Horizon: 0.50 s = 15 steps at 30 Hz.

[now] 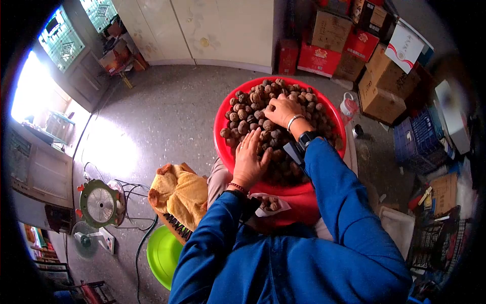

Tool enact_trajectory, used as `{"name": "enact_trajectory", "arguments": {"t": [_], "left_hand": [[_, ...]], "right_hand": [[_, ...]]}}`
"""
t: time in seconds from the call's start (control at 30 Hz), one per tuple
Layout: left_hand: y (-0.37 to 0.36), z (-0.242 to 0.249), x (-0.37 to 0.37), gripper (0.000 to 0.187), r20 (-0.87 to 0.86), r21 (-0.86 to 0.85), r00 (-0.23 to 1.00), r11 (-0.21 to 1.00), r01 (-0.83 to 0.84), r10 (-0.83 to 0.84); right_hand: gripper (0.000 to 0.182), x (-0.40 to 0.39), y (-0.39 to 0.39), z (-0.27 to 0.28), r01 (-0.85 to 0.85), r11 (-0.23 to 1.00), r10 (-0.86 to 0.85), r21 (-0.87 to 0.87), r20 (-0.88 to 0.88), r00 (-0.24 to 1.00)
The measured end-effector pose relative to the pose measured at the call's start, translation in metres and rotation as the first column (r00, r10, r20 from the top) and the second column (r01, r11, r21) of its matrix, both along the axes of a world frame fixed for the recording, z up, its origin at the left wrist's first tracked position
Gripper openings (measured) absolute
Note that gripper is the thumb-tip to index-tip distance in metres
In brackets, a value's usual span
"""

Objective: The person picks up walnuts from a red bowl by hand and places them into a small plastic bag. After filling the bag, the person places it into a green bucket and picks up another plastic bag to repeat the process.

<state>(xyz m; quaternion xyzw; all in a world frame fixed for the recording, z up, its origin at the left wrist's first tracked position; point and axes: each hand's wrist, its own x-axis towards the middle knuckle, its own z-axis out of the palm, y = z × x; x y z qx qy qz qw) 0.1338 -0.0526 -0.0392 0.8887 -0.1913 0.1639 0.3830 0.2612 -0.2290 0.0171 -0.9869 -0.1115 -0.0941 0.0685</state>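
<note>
Many brown walnuts [244,126] fill a large red basin [221,107] in front of me. My left hand [248,161] lies over the near left of the heap, fingers stretched out and resting on the nuts. Deeper in the pile, my right hand [284,112] has its fingers curled down among the walnuts; whatever they hold, if anything, is hidden. Below the basin, near my lap, a white bag or wrapper [279,210] contains several more walnuts.
A stool with a yellow cloth [183,195] and a lime-green basin [161,257] stand at my left. Farther left are a green fan [99,203] and cables on the floor. Cardboard boxes [382,96], a white-and-red jug [349,105] and a blue crate [417,137] are at right.
</note>
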Motion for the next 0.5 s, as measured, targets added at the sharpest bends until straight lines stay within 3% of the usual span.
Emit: {"name": "enact_trajectory", "arguments": {"t": [0.03, 0.2, 0.5], "left_hand": [[-0.001, 0.001, 0.000, 0.069, -0.012, -0.011, 1.000, 1.000, 0.004, -0.004], [-0.002, 0.001, -0.001, 0.070, -0.012, -0.014, 1.000, 1.000, 0.022, -0.022], [-0.004, 0.007, -0.002, 0.066, 0.006, -0.091, 0.999, 0.995, 0.043, -0.043]], "right_hand": [[0.025, -0.005, -0.002, 0.000, 0.039, 0.992, -0.035, 0.121, -0.032, 0.999], [0.028, -0.015, -0.007, -0.016, 0.147, 0.973, -0.133, 0.177, -0.092, 0.987], [0.024, -0.043, -0.009, -0.027, -0.049, 0.988, 0.040, 0.143, 0.070, 0.997]]}}
